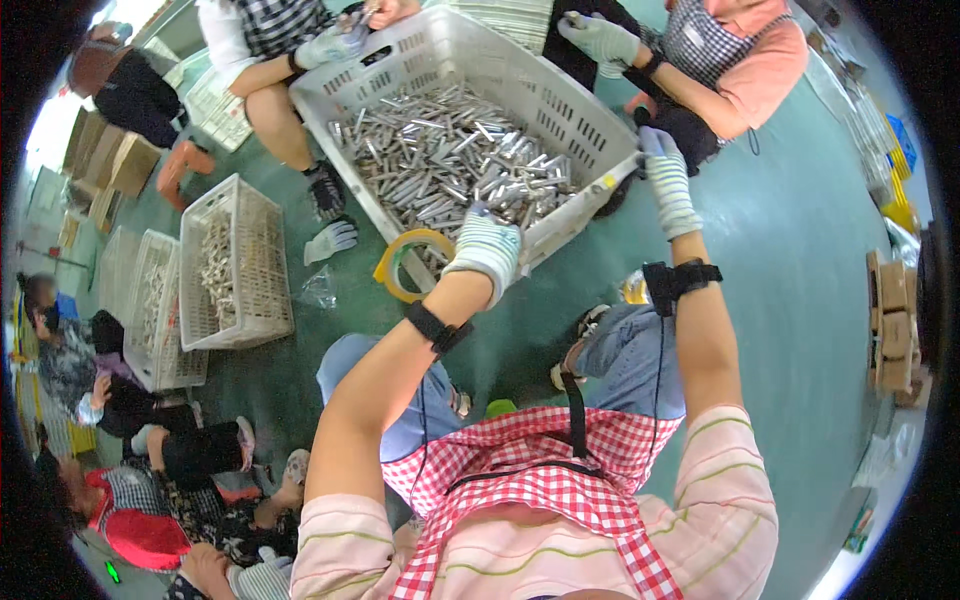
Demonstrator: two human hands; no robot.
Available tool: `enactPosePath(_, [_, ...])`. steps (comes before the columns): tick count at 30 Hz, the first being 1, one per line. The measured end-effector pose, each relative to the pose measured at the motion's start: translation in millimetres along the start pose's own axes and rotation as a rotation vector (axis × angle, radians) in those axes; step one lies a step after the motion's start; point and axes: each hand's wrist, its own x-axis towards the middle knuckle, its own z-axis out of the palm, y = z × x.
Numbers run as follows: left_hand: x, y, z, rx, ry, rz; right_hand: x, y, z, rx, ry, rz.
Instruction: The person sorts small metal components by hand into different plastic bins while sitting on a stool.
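Note:
A large white plastic crate stands before me, heaped with short silvery metal tubes. My left hand, in a striped white glove, reaches over the crate's near side into the tubes. Its fingers are curled down on the pile, and whatever they grip is hidden. A yellow tape roll hangs at the near left corner, beside my left wrist. My right hand, gloved alike, is at the crate's right corner. Its fingers stretch forward along the outside, with no tube visible in them.
Two co-workers with gloved hands sit across the crate. On the left floor stand smaller white crates of parts, a loose glove and a clear plastic bag. More people sit lower left. Cardboard boxes line the right.

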Motion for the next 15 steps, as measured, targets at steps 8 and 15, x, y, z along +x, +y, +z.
enactPosePath(8, [5.5, -15.6, 51.8, -0.730, 0.259, -0.259, 18.8, 54.0, -3.3, -0.434, 0.063, 0.117])
enactPosePath(15, [-24.9, -21.6, 23.8, -0.154, 0.204, -0.018, 9.0, 53.4, -1.0, -0.198, -0.228, 0.302])
